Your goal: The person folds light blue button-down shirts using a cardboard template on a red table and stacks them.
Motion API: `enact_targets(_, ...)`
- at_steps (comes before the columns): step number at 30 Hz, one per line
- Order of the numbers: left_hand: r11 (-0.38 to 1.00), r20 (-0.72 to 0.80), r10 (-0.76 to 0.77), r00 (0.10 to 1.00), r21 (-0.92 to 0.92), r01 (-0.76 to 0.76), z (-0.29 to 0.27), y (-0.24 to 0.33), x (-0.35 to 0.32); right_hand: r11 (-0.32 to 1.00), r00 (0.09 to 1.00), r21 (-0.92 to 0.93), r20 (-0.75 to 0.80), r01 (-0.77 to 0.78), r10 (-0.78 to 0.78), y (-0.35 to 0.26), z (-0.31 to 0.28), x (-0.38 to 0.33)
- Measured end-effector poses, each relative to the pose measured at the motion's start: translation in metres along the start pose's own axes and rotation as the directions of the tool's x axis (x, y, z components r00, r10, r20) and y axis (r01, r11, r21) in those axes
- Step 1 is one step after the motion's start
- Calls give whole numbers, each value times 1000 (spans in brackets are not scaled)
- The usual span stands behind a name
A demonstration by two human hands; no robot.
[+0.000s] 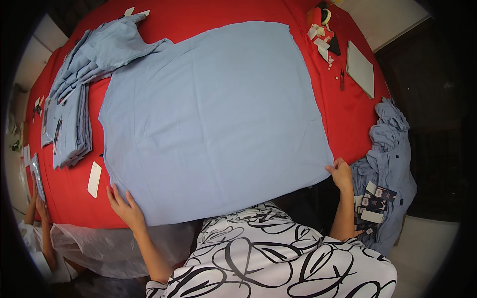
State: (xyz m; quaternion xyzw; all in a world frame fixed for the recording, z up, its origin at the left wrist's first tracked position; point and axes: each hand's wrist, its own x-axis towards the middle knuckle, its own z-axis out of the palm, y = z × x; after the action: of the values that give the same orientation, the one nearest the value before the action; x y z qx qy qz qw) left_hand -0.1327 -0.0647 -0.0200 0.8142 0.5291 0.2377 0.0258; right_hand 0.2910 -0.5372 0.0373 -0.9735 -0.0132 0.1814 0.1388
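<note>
A light blue garment lies spread out before me, nearly flat with faint creases, its near edge hanging slightly past the table edge. My left hand rests at its near left corner, fingers stretched out and apart, touching the cloth's edge. At the near right corner, my right hand pinches the hem between thumb and fingers. Left of the garment, a white card tag lies on the red tablecloth.
Folded blue garments are stacked at left, beside a loose blue heap. More crumpled blue clothes with tags hang at right. A white pad and red-handled snips lie far right. Another person's hands hold a plastic-wrapped packet at far left.
</note>
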Motion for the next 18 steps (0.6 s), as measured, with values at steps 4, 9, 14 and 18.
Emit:
enact_targets(4,998,41,-17,999,58,15,5,-16,-2,608,970,790,85,74,-229,6,3,4)
enact_targets(9,998,49,-44,998,53,41,6,-22,-1,993,989,-41,-94,108,-112,-16,-30,18)
enact_targets(14,998,-6,-65,998,-13,65,12,13,16,698,528,-67,-604,713,-597,-137,11,66)
enact_targets(18,992,30,-32,999,125,28,23,1,16,710,558,-360,-445,605,-700,-142,40,118)
